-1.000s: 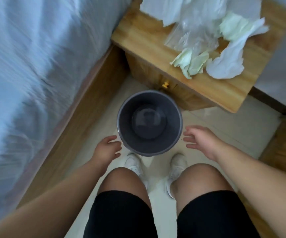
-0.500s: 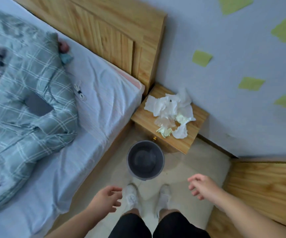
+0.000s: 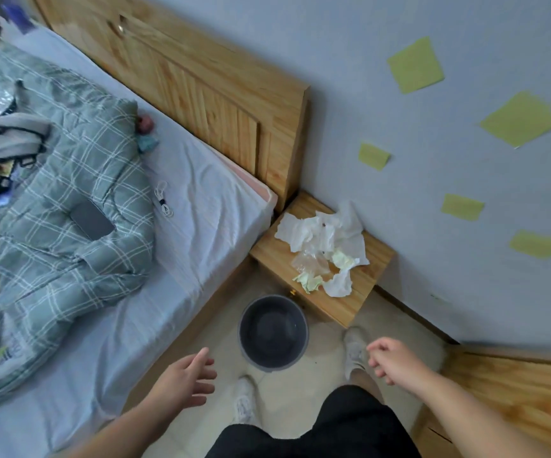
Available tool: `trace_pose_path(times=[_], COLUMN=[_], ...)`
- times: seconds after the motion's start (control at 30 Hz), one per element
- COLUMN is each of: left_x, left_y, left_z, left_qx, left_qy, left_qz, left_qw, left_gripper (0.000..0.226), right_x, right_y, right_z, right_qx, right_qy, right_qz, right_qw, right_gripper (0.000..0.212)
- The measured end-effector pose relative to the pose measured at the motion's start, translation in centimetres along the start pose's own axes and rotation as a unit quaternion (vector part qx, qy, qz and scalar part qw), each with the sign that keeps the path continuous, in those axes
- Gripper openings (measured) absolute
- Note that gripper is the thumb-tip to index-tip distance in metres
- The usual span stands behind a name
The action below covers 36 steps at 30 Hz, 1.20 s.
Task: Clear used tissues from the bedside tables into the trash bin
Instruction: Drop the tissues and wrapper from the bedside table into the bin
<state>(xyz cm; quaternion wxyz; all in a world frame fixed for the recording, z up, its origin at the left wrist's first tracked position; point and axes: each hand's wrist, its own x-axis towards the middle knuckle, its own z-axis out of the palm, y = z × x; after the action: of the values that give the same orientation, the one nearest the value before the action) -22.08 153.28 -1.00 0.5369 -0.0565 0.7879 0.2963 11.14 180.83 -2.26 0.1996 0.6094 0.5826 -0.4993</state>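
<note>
Starting at your left, a green plaid quilt point(image 3: 69, 193) lies bunched on the pale sheet of the bed point(image 3: 201, 206), with a dark phone point(image 3: 92, 220) resting flat on it and a coiled white cable point(image 3: 163, 201) just beside it on the sheet. A wooden headboard point(image 3: 201, 84) runs along the far edge.

Your left hand point(image 3: 185, 380) hangs in the air over the bed's near edge, fingers straight and spread, gripping nothing.

Next comes the trash bin point(image 3: 272, 330), a dark round bucket standing upright on the pale floor between the bed frame and the bedside table point(image 3: 343, 305), close against the table's front. Your shoes stand just behind it.

On the wooden table top, the used tissues point(image 3: 327, 236) lie in a loose crumpled heap, white sheets mixed with pale green ones and a scrap of clear plastic film point(image 3: 310, 264). They are well apart from both of your hands.

Your right hand point(image 3: 396, 360) hovers to the right of the bin, fingers loosely curled, with nothing in it.

Green paper notes point(image 3: 414, 64) dot the blue wall on your far right.
</note>
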Motion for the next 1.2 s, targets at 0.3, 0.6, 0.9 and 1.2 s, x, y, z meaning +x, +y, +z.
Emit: trace_pose_path(times=[0.3, 0.6, 0.9, 1.2], left_x=[-2.6, -3.0, 11.4, 24.8], left_y=[5.9, 9.4, 8.0, 9.7], left_z=[16.5, 28.9, 33.1, 37.6], left_qx=[-0.086, -0.097, -0.032, -0.009], left_qy=[0.033, 0.024, 0.090, 0.231], left_qz=[-0.015, -0.033, -0.028, 0.040], left_qw=[0.996, 0.994, 0.995, 0.972], left_gripper=[0.049, 0.044, 0.017, 0.084], right_x=[11.6, 18.0, 28.1, 36.7], right_y=[-4.2, -7.8, -10.1, -8.0], right_z=[-12.5, -18.7, -14.0, -6.2], right_qx=[-0.123, -0.161, -0.339, -0.469], right_qy=[-0.086, -0.091, -0.057, -0.012], right_qz=[-0.090, -0.127, -0.218, -0.305], right_qw=[0.984, 0.975, 0.914, 0.829], right_gripper=[0.014, 0.016, 0.028, 0.070])
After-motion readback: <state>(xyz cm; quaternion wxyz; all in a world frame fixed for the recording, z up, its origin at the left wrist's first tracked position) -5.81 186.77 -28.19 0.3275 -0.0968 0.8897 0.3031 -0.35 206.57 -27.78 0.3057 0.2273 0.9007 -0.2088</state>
